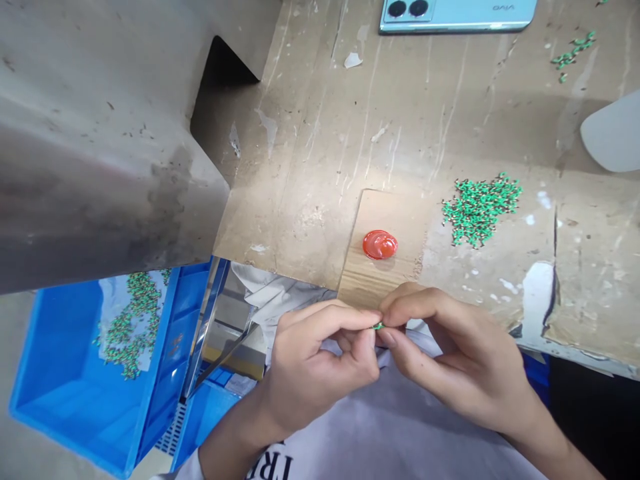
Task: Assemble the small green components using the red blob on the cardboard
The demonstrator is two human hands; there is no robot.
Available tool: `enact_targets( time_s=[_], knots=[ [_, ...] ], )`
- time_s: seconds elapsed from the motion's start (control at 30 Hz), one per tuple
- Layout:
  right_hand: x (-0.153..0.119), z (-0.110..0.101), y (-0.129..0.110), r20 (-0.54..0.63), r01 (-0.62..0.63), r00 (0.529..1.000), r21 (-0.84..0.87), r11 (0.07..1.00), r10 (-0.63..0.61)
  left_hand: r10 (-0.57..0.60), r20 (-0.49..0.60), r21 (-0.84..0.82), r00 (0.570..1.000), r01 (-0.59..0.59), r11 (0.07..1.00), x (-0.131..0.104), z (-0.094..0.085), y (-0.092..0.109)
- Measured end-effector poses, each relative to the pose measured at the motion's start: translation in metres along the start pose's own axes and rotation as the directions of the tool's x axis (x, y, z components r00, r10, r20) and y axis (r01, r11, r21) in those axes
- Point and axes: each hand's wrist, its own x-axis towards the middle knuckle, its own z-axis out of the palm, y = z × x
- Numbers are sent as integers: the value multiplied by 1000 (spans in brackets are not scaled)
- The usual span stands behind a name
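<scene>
Near the table's front edge, my left hand (325, 360) pinches a small green part (377, 326) between thumb and forefinger. My right hand (450, 353) meets it there, its thumb and fingertips closed at the same small part. Just beyond the hands lies a piece of cardboard (390, 210), with a small round red dish (380, 245) on it that looks glossy inside. To the right of the cardboard is a pile of small green parts (480, 208) with dark and coppery ends.
A light blue phone (460, 15) lies at the table's far edge. Several loose green parts (573, 55) and a white rounded object (615, 133) are at right. A metal housing (100, 133) stands left, above a blue bin (65, 360) holding more green parts.
</scene>
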Motion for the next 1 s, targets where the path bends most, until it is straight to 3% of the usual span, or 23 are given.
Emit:
enact_targets(
  time_s=[0.1,0.27,0.4,0.5,0.57,0.67,0.77,1.0],
  knots=[
    [-2,0,-2,-14,-47,999,-13,999,47,-33,-23,-19,999,33,999,-1,2,-1],
    [-4,-6,3,0,25,1000,-27,999,-25,-180,6,-227,984,176,958,2,5,0],
    [-4,-10,6,-18,77,997,-19,997,-77,-351,136,-422,927,375,826,5,2,3],
    [-3,-9,3,-108,42,993,-21,999,-44,-387,238,-420,891,454,786,4,-3,0],
    [-1,-6,0,-156,-24,987,37,999,29,-338,221,-389,915,401,830,2,-4,-5],
    [3,-2,-5,-147,-128,976,206,970,160,-135,99,-372,986,163,914,-1,-2,-14],
    [6,1,-8,-103,-177,970,315,932,219,15,27,-360,1000,-4,933,0,2,-21],
    [4,1,-7,-63,-168,977,365,916,204,13,55,-393,998,10,919,3,3,-26]
  ],
)
